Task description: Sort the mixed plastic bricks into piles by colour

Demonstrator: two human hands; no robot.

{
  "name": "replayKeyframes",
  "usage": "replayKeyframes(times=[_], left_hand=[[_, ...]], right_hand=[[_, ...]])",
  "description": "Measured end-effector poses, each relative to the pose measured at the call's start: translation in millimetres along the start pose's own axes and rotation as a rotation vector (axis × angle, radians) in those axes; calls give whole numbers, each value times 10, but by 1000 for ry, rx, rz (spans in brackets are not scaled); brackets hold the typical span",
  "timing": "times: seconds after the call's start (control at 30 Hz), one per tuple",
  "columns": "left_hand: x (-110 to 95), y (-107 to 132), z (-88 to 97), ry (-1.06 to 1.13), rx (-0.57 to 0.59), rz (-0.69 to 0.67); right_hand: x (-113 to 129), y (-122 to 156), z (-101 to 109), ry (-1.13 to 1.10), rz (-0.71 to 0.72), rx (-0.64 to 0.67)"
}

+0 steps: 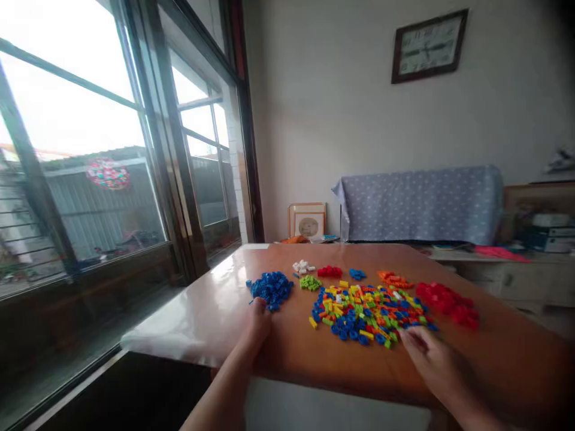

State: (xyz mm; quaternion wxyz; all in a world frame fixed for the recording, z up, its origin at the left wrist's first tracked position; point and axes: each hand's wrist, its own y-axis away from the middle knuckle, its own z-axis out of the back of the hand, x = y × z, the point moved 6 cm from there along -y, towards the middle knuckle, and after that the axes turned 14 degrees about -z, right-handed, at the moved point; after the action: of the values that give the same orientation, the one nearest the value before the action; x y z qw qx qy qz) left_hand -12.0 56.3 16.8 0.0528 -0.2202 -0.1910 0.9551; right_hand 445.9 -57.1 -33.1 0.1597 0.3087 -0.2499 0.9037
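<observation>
The mixed bricks (368, 311) lay in the middle of the desk (211, 317), with the right hand (426, 356) at their near edge. The left hand (258, 320) touched the blue pile (271, 287). Whether either hand grasped a brick could not be told. A red pile (447, 302) lay to the right.

Your 2 hands are bare: the left hand (257, 323) and the right hand (429, 356) carry nothing you can make out. Your left forearm (224, 389) and right forearm (471, 407) show uncovered, slim and smooth. The right fingers (411, 338) are blurred.
</observation>
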Motion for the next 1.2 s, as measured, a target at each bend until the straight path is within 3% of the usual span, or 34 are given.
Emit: replayKeyframes(times=[0.33,0.57,0.73,0.87,1.03,1.2], left_hand=[[-24,-181,-69,-122,97,15],[6,-226,-95,-172,81,15],[-89,-182,-43,-191,50,-45],[-295,-103,-37,-190,10,-143],[-761,110,-196,-46,52,-279],[-1193,333,-339,101,50,-345]], right_hand=[[96,-25,37,3,6,-17],[181,-4,71,-5,0,-20],[153,-36,81,-22,-28,-50],[163,-58,124,-28,-48,-95],[131,-91,145,-99,-130,-105],[-221,-165,212,-440,-343,-243]])
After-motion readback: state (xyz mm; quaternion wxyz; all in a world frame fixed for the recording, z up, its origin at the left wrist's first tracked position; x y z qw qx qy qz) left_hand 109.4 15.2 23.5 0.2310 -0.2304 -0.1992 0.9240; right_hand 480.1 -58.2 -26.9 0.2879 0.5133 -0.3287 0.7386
